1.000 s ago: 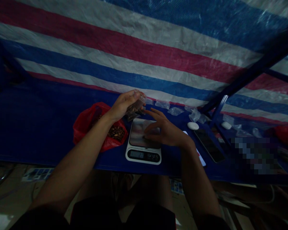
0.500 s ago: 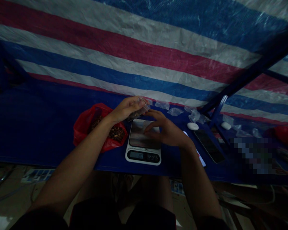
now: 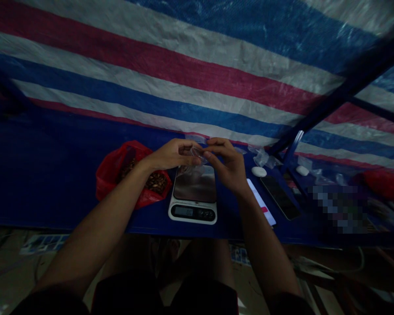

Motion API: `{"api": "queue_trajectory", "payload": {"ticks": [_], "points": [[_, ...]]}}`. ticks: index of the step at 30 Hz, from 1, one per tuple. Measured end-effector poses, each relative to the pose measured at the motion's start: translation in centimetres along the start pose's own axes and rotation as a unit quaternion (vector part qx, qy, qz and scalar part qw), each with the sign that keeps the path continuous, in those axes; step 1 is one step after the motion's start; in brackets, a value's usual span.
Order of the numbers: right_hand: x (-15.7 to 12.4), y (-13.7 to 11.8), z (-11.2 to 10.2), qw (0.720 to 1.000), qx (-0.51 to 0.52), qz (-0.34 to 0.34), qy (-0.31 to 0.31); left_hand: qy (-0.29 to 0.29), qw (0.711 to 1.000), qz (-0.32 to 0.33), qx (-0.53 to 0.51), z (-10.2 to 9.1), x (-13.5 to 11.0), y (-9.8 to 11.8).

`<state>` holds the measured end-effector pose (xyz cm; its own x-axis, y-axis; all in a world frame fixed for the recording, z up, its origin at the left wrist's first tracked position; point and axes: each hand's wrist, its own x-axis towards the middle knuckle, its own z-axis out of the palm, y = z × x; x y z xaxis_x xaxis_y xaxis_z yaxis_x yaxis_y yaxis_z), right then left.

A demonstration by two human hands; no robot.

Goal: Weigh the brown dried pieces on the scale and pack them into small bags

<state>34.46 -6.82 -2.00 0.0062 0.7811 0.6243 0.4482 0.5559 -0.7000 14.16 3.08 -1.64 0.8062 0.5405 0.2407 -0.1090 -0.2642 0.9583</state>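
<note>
The person at the blue-covered counter (image 3: 46, 183) has both hands raised over a digital kitchen scale (image 3: 193, 186), with a small clear plastic bag (image 3: 197, 154) held between them, just above the back edge of the scale's steel platform. The left hand (image 3: 170, 154) and the right hand (image 3: 225, 162) both pinch the top of the bag, so each grip is closed on it, and the fingers of the two hands nearly meet. The plastic trails down toward the platform, apparently without touching it. The light is too dim to tell whether anything sits inside the bag.

Just left of the scale, a red plastic bag (image 3: 128, 168) lies open on the counter, slumped around a heap of brown nuts (image 3: 156, 182), and its mouth gapes toward the scale. The digits on the scale's display are too small to read.

To the right, more small clear plastic bags (image 3: 261, 156) lie crumpled along the back of the counter, near a white oval object (image 3: 258, 171). A black smartphone (image 3: 279, 197) lies beside a white card (image 3: 261, 201).
</note>
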Motion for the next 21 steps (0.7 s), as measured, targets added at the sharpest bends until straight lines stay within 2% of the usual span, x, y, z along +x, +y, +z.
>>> {"api": "queue_trajectory", "payload": {"ticks": [4,7,10,15,17,19,21], "points": [[-0.2,-0.7,-0.4,0.998,0.007,-0.038,-0.058,0.015,1.0,0.004,0.013,-0.2,-0.1,0.2],[-0.1,-0.7,-0.5,0.996,-0.027,-0.064,-0.062,0.015,1.0,0.013,0.016,-0.2,-0.2,0.3],[0.1,-0.4,-0.4,0.995,-0.07,-0.066,0.002,0.037,0.999,0.031,0.02,0.0,0.0,0.1],[0.6,0.8,-1.3,0.974,-0.169,-0.014,0.15,0.198,0.974,0.078,0.081,0.1,0.7,-0.5],[0.7,1.5,-2.1,0.961,-0.219,0.008,0.17,0.244,0.959,0.076,0.122,-0.2,0.7,-0.7],[0.8,2.3,-2.6,0.952,-0.269,0.031,0.141,0.26,0.952,0.076,0.142,-0.5,0.8,-0.9],[0.7,3.0,-2.8,0.944,-0.315,0.07,0.07,0.259,0.951,0.072,0.155,-0.8,0.9,-0.9]]}}
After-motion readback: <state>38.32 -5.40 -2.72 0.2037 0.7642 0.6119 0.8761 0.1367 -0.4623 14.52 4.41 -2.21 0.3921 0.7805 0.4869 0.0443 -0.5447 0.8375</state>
